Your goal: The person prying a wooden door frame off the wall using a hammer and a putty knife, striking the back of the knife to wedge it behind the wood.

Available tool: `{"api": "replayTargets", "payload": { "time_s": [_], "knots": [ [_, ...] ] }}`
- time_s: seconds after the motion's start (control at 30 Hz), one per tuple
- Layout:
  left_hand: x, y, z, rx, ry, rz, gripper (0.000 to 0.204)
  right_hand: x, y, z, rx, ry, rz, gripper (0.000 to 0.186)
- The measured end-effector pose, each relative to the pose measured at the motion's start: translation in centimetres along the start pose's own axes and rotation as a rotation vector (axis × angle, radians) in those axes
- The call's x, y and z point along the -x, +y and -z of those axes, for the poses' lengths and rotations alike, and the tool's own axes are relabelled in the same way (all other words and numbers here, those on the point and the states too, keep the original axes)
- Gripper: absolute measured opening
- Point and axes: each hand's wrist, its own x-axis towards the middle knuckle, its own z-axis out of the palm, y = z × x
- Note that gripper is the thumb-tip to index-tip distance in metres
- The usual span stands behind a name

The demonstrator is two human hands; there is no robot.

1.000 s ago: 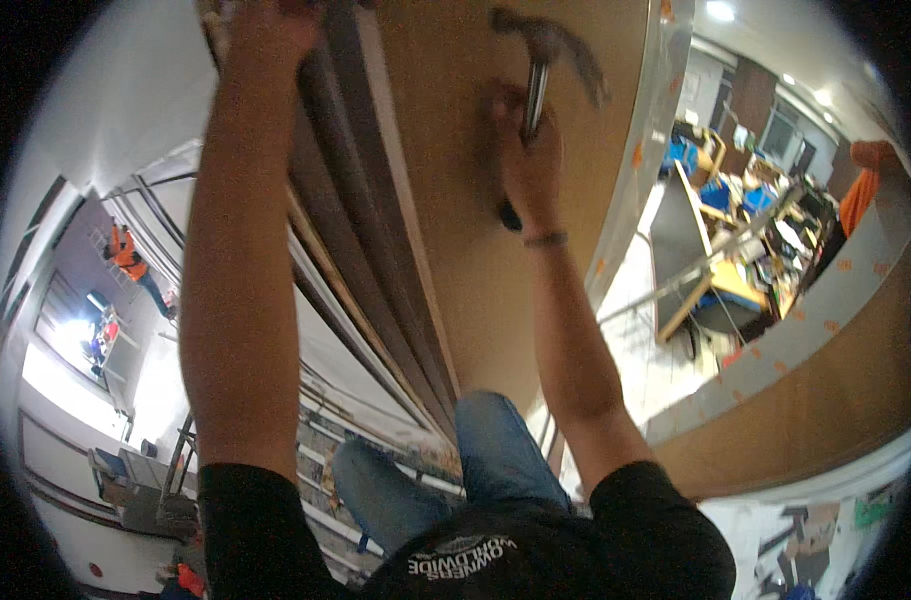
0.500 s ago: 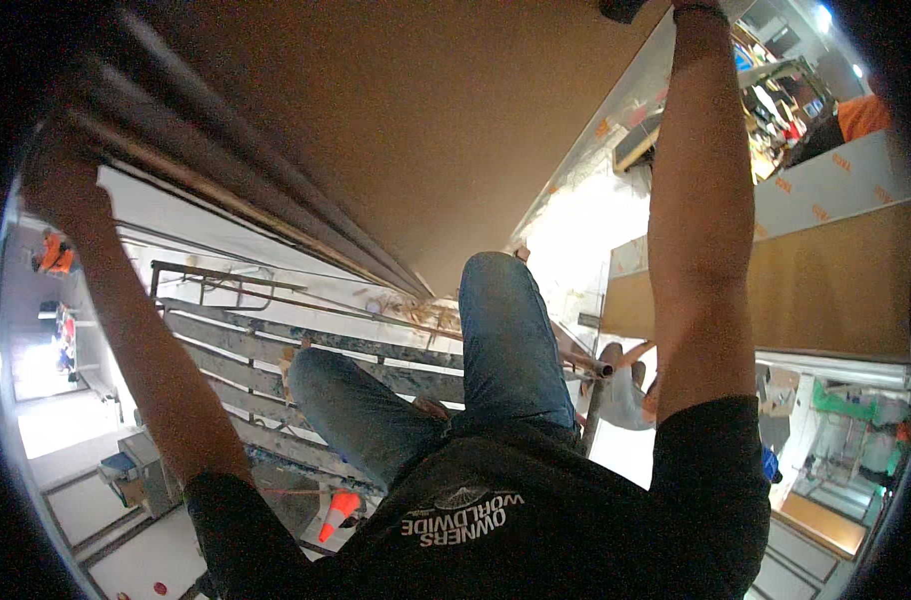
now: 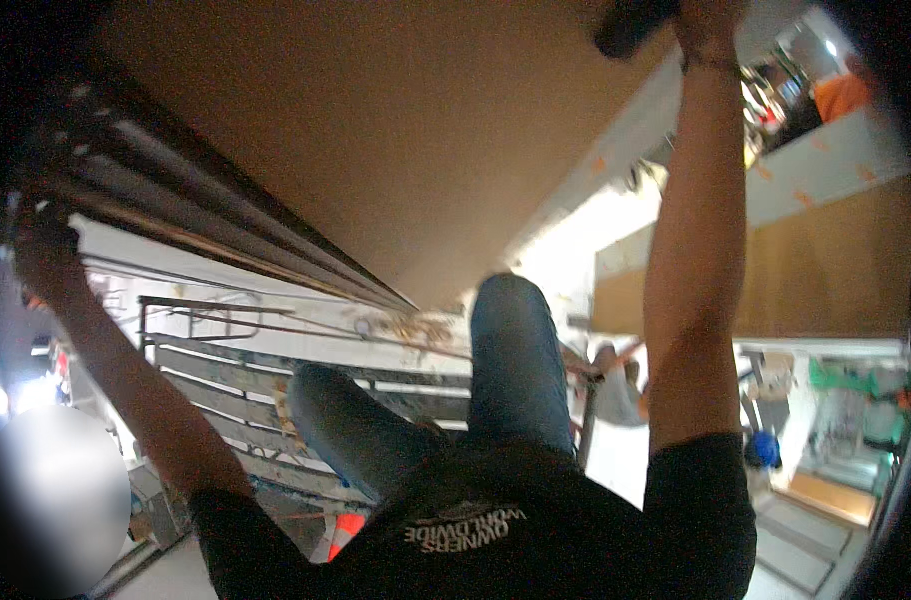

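Head view, both arms raised and spread across a large brown board [image 3: 406, 130] that filled the upper middle. The board was the thing being worked at; dark lengthwise strips [image 3: 211, 185] ran along its left side, and a pale border with orange marks [image 3: 601, 165] along its right.

Right hand [image 3: 711, 28]: at the top edge of the view, near the board's right side. Its fingers, partly cut off by the frame, were closed on a dark, blunt-ended handle [image 3: 631, 28] that jutted leftward over the board. The handle's other end was out of frame.

Left hand [image 3: 51, 250]: far left, just beside the outer strips. Poor light and blur there; I could not tell whether its fingers gripped an edge or merely lay against it.

Both knees, in blue jeans [image 3: 521, 360], were bent above a slatted platform [image 3: 231, 365]; an orange cone [image 3: 346, 535] showed below.

Notes on technique (judgement): the wide reach favoured weight centred over the slats rather than leaning on the board. The handle wanted a full wrap of the fingers with a loose wrist, its unseen end watched directly. The left hand was best kept flat and steady, fingertips clear of gaps between strips.
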Motion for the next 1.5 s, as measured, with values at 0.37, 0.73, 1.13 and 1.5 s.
{"api": "replayTargets", "payload": {
  "time_s": [0.37,0.73,1.13,1.5],
  "knots": [
    [-5.2,13.3,13.7,1.211,0.128,1.074,0.051,4.0,-1.8,1.6,0.130,0.386,0.064,0.072],
    [-2.4,14.5,5.9,0.924,0.178,0.700,0.034,7.3,-4.0,3.0,0.050,0.353,-0.043,0.073],
    [-4.0,13.5,2.6,1.244,0.450,0.617,0.044,9.1,-7.1,6.0,0.115,0.402,-0.048,0.055],
    [-2.9,9.2,-2.0,0.417,0.249,0.296,0.028,9.7,-3.4,6.8,0.656,0.562,0.280,0.074]
  ]
}}
